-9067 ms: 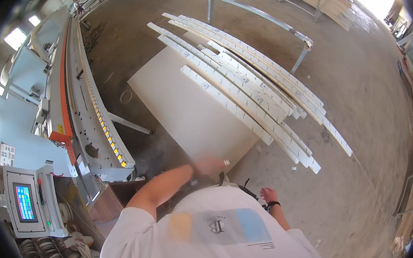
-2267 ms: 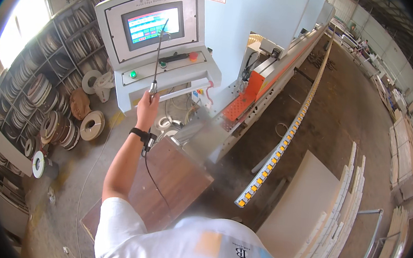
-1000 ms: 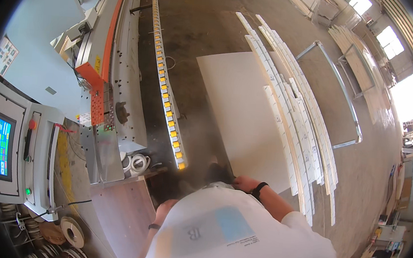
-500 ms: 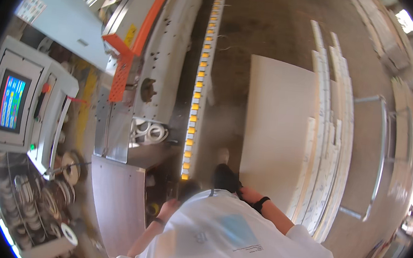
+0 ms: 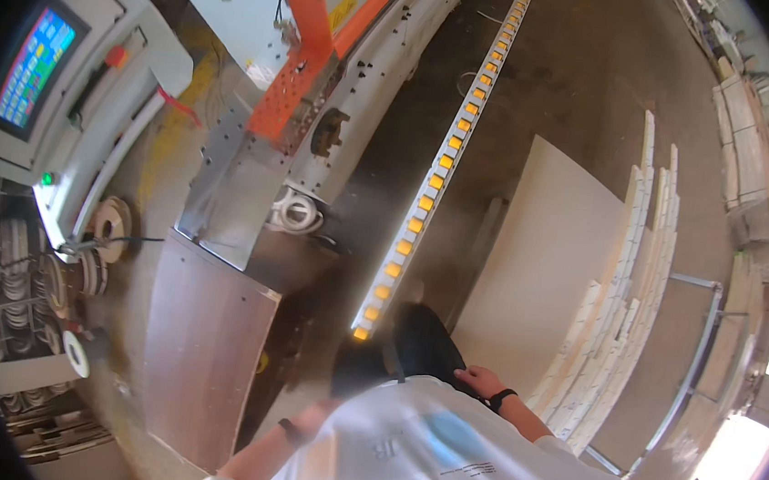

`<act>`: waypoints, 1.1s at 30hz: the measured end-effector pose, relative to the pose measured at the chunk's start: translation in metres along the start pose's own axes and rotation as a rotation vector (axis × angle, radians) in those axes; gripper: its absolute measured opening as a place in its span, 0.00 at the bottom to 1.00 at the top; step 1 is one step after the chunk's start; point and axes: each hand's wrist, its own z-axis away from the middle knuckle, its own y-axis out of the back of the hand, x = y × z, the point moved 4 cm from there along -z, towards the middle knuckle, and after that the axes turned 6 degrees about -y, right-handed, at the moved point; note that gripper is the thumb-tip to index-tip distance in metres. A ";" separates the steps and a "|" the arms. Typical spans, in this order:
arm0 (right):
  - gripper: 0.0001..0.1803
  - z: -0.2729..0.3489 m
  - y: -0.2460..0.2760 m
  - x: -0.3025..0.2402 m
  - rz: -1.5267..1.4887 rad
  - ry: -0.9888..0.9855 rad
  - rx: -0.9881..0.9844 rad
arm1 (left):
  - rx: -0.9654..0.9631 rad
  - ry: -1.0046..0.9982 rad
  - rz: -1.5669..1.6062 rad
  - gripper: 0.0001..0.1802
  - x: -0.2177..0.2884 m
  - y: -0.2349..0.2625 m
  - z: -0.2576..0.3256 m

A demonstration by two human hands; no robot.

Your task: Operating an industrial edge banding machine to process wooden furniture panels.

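Hanging beside the big flat cream board (image 5: 542, 263), the right hand (image 5: 477, 379) curls loosely empty; left hand (image 5: 326, 409) blurred, grip unreadable.

We stand on a dusty grey concrete floor (image 5: 592, 66). On it rests a large pale rectangular board (image 5: 542, 263), with a stack of long narrow cream strips (image 5: 632, 289) lying along its far edge. A brown rectangular wooden panel (image 5: 202, 343) sits near the base of the grey metal machine (image 5: 322, 116), and white rolls of edge tape (image 5: 73, 354) lie nearby.
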 end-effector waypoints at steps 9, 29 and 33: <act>0.22 0.064 0.074 -0.034 -0.079 -0.194 -0.375 | -0.277 0.367 -0.016 0.19 -0.070 -0.022 -0.090; 0.14 -0.037 0.097 -0.081 -0.131 0.836 -0.223 | -0.068 -0.652 -0.005 0.09 0.183 -0.306 -0.278; 0.25 -0.032 0.073 -0.065 -0.609 0.876 -0.570 | -0.049 -0.718 0.192 0.10 0.219 -0.362 -0.299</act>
